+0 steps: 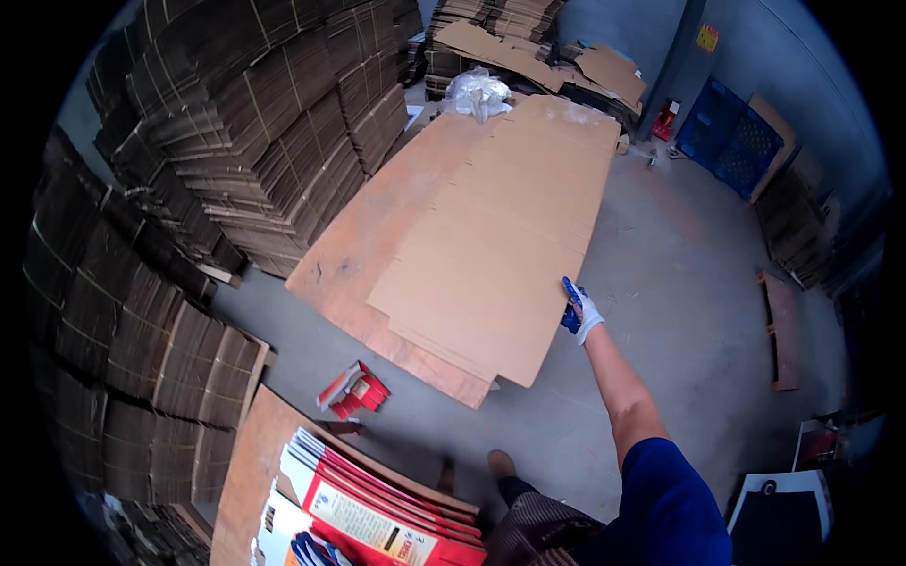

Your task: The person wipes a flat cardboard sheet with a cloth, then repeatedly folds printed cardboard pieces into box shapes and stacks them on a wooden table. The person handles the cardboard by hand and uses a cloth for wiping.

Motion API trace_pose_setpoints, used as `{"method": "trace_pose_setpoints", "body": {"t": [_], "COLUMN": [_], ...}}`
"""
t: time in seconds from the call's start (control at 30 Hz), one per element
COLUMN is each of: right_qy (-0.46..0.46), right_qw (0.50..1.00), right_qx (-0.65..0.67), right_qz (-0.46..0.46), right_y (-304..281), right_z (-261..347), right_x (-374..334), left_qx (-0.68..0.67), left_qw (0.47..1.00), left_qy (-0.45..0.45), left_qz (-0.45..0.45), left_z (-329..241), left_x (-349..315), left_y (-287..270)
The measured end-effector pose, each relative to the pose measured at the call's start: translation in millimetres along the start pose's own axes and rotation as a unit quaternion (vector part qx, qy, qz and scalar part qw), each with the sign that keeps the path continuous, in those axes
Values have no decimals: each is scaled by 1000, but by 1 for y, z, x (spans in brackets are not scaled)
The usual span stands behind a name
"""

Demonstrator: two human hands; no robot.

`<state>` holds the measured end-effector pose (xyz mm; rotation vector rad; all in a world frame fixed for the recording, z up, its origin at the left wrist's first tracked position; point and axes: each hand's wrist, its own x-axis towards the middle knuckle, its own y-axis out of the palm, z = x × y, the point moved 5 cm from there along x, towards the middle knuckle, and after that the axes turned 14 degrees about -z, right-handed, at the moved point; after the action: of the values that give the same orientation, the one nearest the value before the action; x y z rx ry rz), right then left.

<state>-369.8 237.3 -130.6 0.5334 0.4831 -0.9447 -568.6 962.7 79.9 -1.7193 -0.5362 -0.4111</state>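
A large flat cardboard sheet lies on a wooden board table, its near right corner jutting past the board. At its right edge is my right hand, in a white glove with blue-coated fingers. The thumb rests at the top of the edge and the fingers are curled beside it, closed on the sheet. My left hand, in a blue and white glove, shows only in part at the lower rim. Its fingers lie stretched over a stack of flattened red and white printed cartons.
Tall strapped stacks of cardboard line the left side. Crumpled clear plastic sits at the table's far end. A red carton piece lies on the floor between the tables. Blue plastic pallets lean on the right wall.
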Motion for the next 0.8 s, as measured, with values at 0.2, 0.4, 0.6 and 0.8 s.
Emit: {"method": "trace_pose_setpoints", "body": {"t": [0.2,0.4,0.6,0.8], "right_qy": [-40,-70,-22,-33], "right_qw": [995,992,997,994], "right_qx": [47,63,58,-107], "right_qz": [84,84,36,-8], "right_y": [26,25,12,-34], "right_z": [7,14,-31,-79], "right_x": [16,-4,-77,-113], "left_qx": [29,33,-31,-20], "left_qw": [998,996,997,993], "left_qy": [-50,-77,-73,-116], "left_qz": [11,35,-15,13], "left_z": [29,-3,-13,65], "left_x": [-16,4,8,-58], "left_y": [12,10,-2,2]}}
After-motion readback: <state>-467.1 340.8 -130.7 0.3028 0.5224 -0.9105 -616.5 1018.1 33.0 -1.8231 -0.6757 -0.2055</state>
